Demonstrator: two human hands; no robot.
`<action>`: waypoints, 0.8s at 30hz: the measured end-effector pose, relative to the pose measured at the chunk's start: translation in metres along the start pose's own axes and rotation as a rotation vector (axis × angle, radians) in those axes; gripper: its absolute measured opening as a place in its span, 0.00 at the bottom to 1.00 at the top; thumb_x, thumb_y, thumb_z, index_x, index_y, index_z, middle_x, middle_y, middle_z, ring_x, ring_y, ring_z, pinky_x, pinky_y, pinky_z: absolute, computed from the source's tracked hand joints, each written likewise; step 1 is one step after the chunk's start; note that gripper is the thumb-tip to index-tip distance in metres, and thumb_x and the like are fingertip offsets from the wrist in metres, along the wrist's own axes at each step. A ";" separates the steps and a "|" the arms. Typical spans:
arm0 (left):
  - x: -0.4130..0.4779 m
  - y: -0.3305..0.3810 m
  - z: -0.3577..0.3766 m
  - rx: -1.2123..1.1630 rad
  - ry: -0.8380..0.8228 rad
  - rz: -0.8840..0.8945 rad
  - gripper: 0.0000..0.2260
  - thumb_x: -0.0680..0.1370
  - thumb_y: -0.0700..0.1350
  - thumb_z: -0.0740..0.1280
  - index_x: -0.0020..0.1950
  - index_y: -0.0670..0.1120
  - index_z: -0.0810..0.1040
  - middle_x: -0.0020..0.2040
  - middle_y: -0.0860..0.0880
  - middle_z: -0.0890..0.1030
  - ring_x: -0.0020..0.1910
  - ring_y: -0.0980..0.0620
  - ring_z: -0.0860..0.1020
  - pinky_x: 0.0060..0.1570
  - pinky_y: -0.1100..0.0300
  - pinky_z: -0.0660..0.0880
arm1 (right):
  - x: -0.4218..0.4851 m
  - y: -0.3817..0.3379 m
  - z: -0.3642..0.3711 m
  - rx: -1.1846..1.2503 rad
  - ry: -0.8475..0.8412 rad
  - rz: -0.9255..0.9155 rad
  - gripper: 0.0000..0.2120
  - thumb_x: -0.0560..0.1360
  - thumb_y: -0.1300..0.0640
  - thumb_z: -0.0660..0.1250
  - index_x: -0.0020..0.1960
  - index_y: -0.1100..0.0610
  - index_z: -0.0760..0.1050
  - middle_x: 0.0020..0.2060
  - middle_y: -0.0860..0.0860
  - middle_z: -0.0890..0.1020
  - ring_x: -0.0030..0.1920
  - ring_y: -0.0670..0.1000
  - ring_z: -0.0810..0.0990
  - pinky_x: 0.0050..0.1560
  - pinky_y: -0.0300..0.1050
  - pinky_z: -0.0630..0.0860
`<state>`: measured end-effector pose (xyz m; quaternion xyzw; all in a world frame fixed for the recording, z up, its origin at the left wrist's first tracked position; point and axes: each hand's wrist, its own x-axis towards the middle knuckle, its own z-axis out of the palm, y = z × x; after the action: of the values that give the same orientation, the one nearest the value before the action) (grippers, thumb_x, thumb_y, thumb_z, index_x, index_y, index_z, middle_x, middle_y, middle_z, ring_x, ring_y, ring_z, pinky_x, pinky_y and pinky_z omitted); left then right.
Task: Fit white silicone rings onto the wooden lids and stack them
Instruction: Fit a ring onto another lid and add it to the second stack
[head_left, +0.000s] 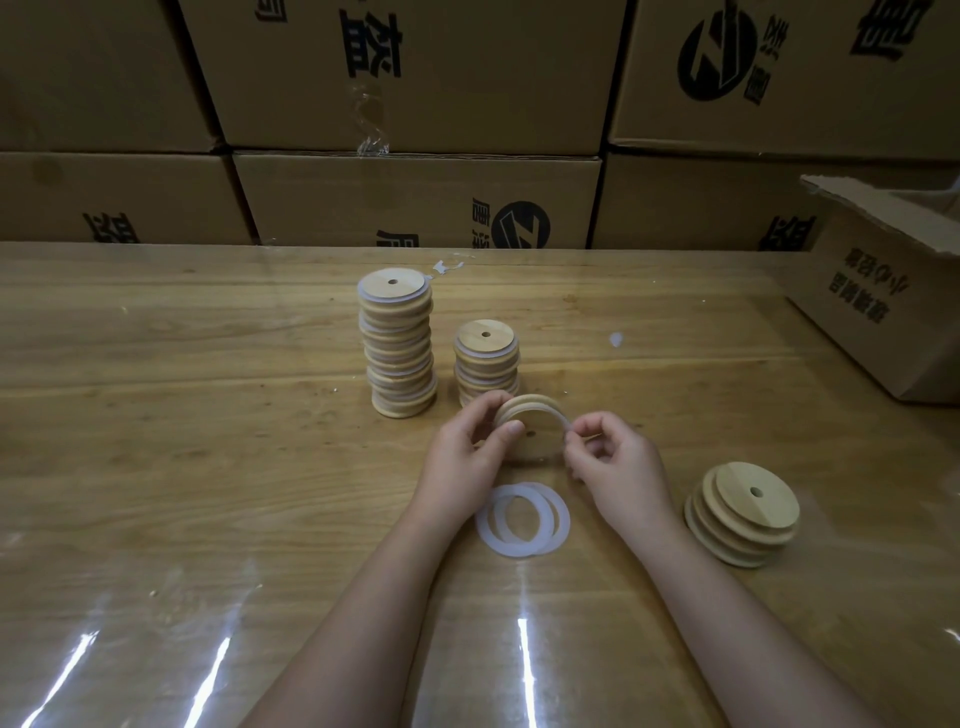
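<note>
My left hand (470, 452) grips a tilted wooden lid (530, 415) by its left edge, above the table. My right hand (613, 462) pinches a white silicone ring (563, 423) against the lid's right rim. Below my hands, loose white rings (522, 519) lie overlapping on the table. A tall stack of ringed lids (399, 348) stands at centre, with a shorter stack (487, 358) to its right, partly hidden by the held lid. A low pile of bare wooden lids (743, 512) sits at the right.
The wooden table (182, 441) has a glossy clear cover. An open cardboard box (883, 291) stands at the right edge. Stacked cardboard cartons (415, 197) form a wall along the table's far side.
</note>
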<state>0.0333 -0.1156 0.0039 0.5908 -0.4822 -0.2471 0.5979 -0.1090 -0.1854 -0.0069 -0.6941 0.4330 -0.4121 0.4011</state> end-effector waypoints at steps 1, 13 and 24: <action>0.000 0.000 0.000 -0.011 0.000 -0.009 0.14 0.76 0.37 0.67 0.50 0.58 0.75 0.45 0.57 0.80 0.46 0.54 0.78 0.53 0.39 0.75 | 0.000 0.000 0.000 0.007 0.002 0.005 0.10 0.71 0.61 0.69 0.36 0.48 0.74 0.29 0.51 0.77 0.31 0.51 0.76 0.35 0.44 0.72; 0.002 -0.004 -0.001 0.059 0.049 0.031 0.17 0.75 0.39 0.69 0.52 0.63 0.73 0.49 0.62 0.79 0.46 0.67 0.77 0.53 0.61 0.75 | -0.001 -0.004 -0.003 0.117 -0.024 0.010 0.11 0.74 0.59 0.67 0.37 0.44 0.77 0.32 0.45 0.81 0.32 0.45 0.78 0.35 0.42 0.76; 0.002 -0.008 0.001 0.234 0.086 0.139 0.16 0.74 0.39 0.70 0.62 0.42 0.77 0.53 0.61 0.75 0.53 0.69 0.72 0.52 0.78 0.66 | -0.003 -0.005 -0.007 0.171 0.014 0.012 0.11 0.74 0.59 0.68 0.37 0.44 0.78 0.29 0.44 0.79 0.30 0.41 0.74 0.34 0.35 0.73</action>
<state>0.0355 -0.1190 -0.0029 0.6317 -0.5213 -0.1217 0.5607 -0.1146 -0.1828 -0.0011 -0.6519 0.4033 -0.4501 0.4581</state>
